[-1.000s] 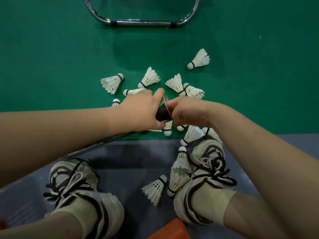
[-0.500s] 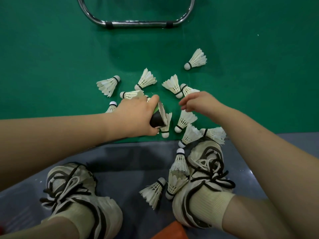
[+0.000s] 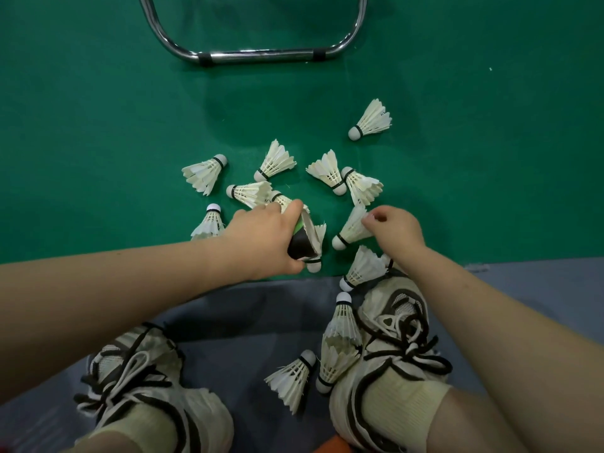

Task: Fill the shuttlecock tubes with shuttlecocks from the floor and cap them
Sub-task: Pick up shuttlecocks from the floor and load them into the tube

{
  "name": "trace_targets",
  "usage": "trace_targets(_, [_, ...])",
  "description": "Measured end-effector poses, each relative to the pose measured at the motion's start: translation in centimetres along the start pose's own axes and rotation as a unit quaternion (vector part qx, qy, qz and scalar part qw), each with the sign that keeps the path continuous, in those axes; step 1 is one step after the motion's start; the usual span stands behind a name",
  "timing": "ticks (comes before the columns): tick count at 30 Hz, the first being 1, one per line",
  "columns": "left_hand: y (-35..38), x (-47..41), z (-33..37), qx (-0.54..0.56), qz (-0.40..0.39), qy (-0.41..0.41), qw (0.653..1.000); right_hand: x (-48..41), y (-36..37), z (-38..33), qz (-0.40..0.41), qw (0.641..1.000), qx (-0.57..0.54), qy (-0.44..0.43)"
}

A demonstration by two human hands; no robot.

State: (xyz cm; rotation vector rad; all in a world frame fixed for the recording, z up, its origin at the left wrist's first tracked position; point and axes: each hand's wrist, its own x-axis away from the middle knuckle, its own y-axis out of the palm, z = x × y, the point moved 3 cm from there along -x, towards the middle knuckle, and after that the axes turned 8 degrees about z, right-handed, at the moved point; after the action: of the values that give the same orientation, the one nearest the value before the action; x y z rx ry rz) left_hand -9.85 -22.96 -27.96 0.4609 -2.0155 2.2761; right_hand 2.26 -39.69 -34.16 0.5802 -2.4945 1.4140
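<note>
The black tube (image 3: 302,245) is gripped around its wall by the left hand (image 3: 261,243), low over the green floor (image 3: 98,125), with its open mouth turned rightward. Only a green patch is seen on it, and no lettering can be read. A shuttlecock (image 3: 351,228) lying just right of it is pinched at its feather edge by the right hand (image 3: 395,233). More shuttlecocks (image 3: 276,160) are scattered around, some against the right shoe (image 3: 392,322). A chrome frame (image 3: 261,55) is seen beyond.

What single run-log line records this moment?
left hand: grips tube | right hand: at shuttlecock feathers, grip unclear | tube: uncapped
</note>
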Motion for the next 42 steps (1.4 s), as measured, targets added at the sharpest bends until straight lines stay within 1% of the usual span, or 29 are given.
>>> trace_targets(2, [0.1, -0.1, -0.2, 0.001, -0.003, -0.008, 1.0, 0.1, -1.4, -1.1, 0.047, 0.991, -0.122, -0.005])
trace_targets(4, [0.1, -0.4, -0.5, -0.002, -0.002, -0.018, 1.0, 0.3, -2.6, -2.8, 0.078, 0.975, -0.206, -0.033])
trace_targets(7, [0.1, -0.8, -0.9, -0.002, 0.0, -0.03, 1.0, 1.1, -3.1, -5.2, 0.07, 0.954, -0.285, -0.066])
trace_targets(9, [0.0, -1.0, -1.3, 0.006, 0.004, -0.034, 0.999, 1.5, -2.6, -6.3, 0.03, 0.946, -0.313, -0.074])
trace_targets(12, [-0.2, -1.1, -1.6, 0.015, 0.008, -0.033, 0.999, 2.5, -1.2, -7.5, -0.051, 0.944, -0.313, -0.086])
trace_targets(16, [-0.7, -1.1, -1.9, 0.023, 0.014, -0.035, 0.999, 3.7, 0.4, -8.2, -0.154, 0.95, -0.261, -0.078])
trace_targets(19, [-1.0, -1.3, -2.1, 0.034, 0.019, -0.037, 0.999, 3.9, 1.2, -8.7, -0.217, 0.95, -0.206, -0.087])
trace_targets(21, [-1.0, -1.3, -2.1, 0.033, 0.018, -0.03, 0.999, 4.1, 1.4, -9.0, -0.255, 0.946, -0.191, -0.065])
trace_targets(22, [-1.0, -1.3, -2.1, 0.031, 0.017, -0.025, 0.999, 4.2, 1.4, -9.2, -0.285, 0.936, -0.204, -0.038])
trace_targets(23, [-1.1, -1.2, -2.0, 0.03, 0.017, -0.019, 0.999, 4.2, 1.4, -9.2, -0.326, 0.918, -0.224, -0.017])
trace_targets(24, [-1.2, -1.1, -1.8, 0.029, 0.02, -0.011, 0.999, 4.4, 1.3, -9.3, -0.374, 0.895, -0.244, -0.01])
trace_targets(26, [-1.3, -0.9, -1.3, 0.04, 0.028, 0.01, 0.999, 4.8, 1.1, -9.4, -0.455, 0.853, -0.255, -0.026])
trace_targets(28, [-1.1, -0.5, -0.9, 0.054, 0.031, 0.03, 0.998, 5.4, 1.3, -9.4, -0.499, 0.828, -0.254, -0.029])
trace_targets(30, [-0.8, -0.2, -0.6, 0.051, 0.028, 0.041, 0.997, 5.8, 1.7, -9.5, -0.517, 0.818, -0.25, -0.02])
trace_targets(32, [-0.8, -0.2, -1.0, 0.041, 0.028, 0.033, 0.998, 5.4, 1.9, -9.7, -0.507, 0.817, -0.274, -0.011])
trace_targets(33, [-1.0, -0.4, -1.3, 0.033, 0.033, 0.024, 0.999, 4.8, 1.9, -9.6, -0.471, 0.828, -0.305, 0.0])
trace_targets(34, [-1.1, -0.5, -1.7, 0.024, 0.037, 0.015, 0.999, 3.9, 1.7, -9.6, -0.411, 0.843, -0.345, 0.023])
trace_targets(35, [-1.1, -0.6, -2.1, 0.017, 0.038, 0.007, 0.999, 2.9, 1.3, -9.1, -0.335, 0.859, -0.382, 0.052])
trace_targets(36, [-1.1, -0.7, -2.5, 0.012, 0.035, -0.001, 0.999, 2.0, 1.0, -8.5, -0.257, 0.878, -0.396, 0.075])
trace_targets(37, [-1.0, -0.6, -2.7, 0.009, 0.028, -0.007, 1.0, 1.2, 0.8, -7.7, -0.188, 0.909, -0.364, 0.079])
trace_targets(38, [-0.9, -0.6, -3.0, 0.007, 0.018, -0.013, 1.0, 0.7, 0.9, -6.9, -0.142, 0.945, -0.288, 0.057])
trace_targets(39, [-0.7, -0.5, -3.1, 0.008, 0.009, -0.018, 1.0, 0.3, 1.3, -6.1, -0.122, 0.973, -0.195, 0.015])
trace_targets(40, [-0.5, -0.5, -3.1, 0.01, 0.001, -0.023, 1.0, 0.2, 1.9, -5.7, -0.128, 0.985, -0.111, -0.033])
trace_targets(42, [-0.3, -0.6, -3.0, 0.016, -0.003, -0.026, 1.0, 0.4, 3.6, -5.0, -0.164, 0.979, 0.034, -0.116])
